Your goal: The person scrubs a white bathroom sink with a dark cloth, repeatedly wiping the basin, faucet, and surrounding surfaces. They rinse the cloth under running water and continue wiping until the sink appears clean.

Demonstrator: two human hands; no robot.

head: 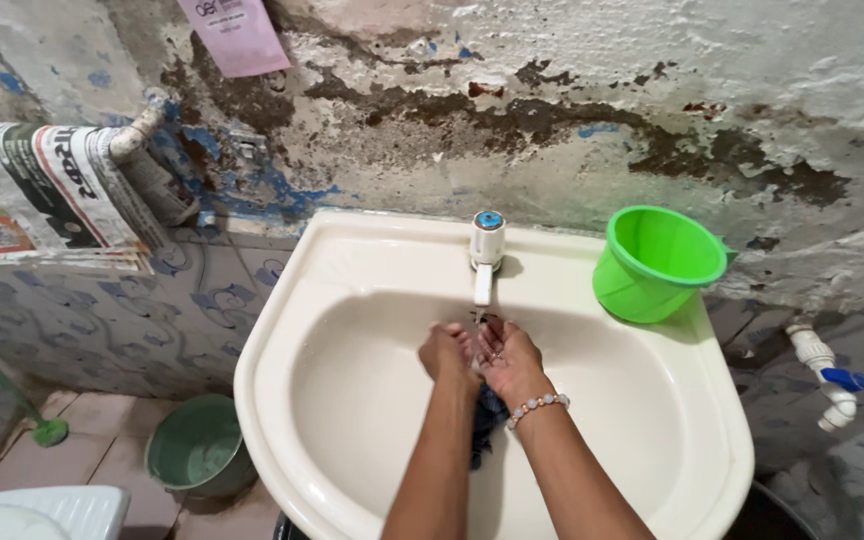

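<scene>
My left hand [448, 352] and my right hand [508, 360] are pressed together under the white tap [486, 250] with a blue cap, inside the cream wash basin [282, 330]. Water runs from the spout onto my fingers. A dark blue cloth [486, 420] lies in the bowl just beneath my wrists, partly hidden by my arms. A bead bracelet [538, 406] circles my right wrist. Neither hand visibly grips the cloth.
A green plastic mug [658, 264] stands on the basin's right rim. On the floor at the left sits a green bucket [198, 446]. Newspaper [42, 190] hangs over a pipe at the left. A white wall tap [826, 376] sticks out at the right. The wall is stained and peeling.
</scene>
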